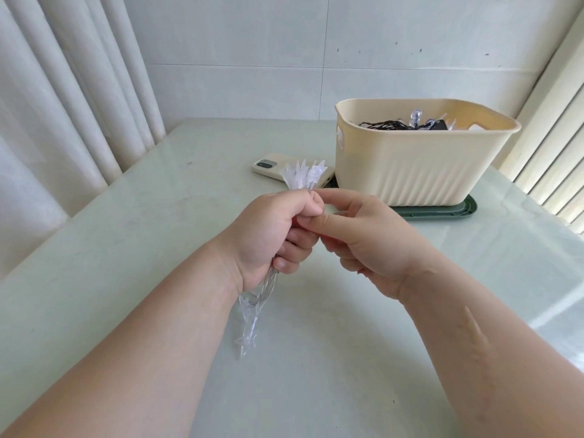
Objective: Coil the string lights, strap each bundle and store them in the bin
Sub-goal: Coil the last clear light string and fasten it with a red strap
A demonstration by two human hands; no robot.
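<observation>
**A:** How are the hands placed?

**B:** Both are raised over the middle of the table, with bare forearms coming in from the lower corners. The left hand is a tight fist with its back towards the camera. It grips a bundle of clear, star-shaped plastic string lights. One cluster of stars fans out above the fist, and thin wire loops with more stars hang below the wrist.

**A:** And the other hand?

**B:** The right hand touches the left. Its thumb presses against the fist and its forefinger reaches to the top of the bundle, pinching narrowly there. The other fingers are curled under. A sliver of red shows between the two hands, but I cannot tell what it is.

**A:** What is on the surface?

**B:** It is a glossy, pale green tabletop. At far right is a cream plastic bin with ribbed walls, which stands on a flat dark green plastic tray. Inside the bin lie dark-wired lights with clear bulbs. Just left of the bin, a phone in a cream case lies face down, partly behind the stars.

**A:** And the room?

**B:** The wall behind is white tile. White pleated curtains hang on the left, and pale vertical blinds are on the right.
</observation>
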